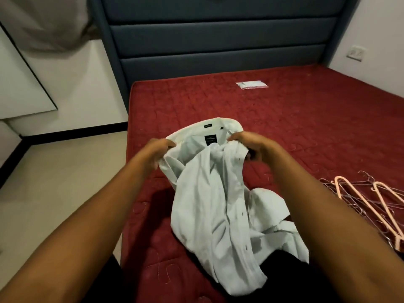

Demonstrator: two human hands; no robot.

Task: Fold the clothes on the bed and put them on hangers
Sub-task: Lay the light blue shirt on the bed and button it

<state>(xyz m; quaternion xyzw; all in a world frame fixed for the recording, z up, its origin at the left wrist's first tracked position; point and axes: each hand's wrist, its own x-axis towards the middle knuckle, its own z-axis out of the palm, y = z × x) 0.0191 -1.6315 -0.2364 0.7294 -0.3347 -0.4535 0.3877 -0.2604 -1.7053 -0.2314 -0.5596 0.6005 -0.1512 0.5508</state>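
While the left hand (158, 150) and right hand (247, 145) each pinch the white shirt (215, 193) at its collar, its tail drags crumpled on the bed (306, 127). Better to lift it clear, then reach the hangers (369, 202) just right.

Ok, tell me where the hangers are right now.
The hangers lie in a pile on the red mattress at the head view's right edge, right of the white shirt.

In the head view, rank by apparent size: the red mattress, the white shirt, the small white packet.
1. red mattress
2. white shirt, held near the camera
3. small white packet, which lies farther away
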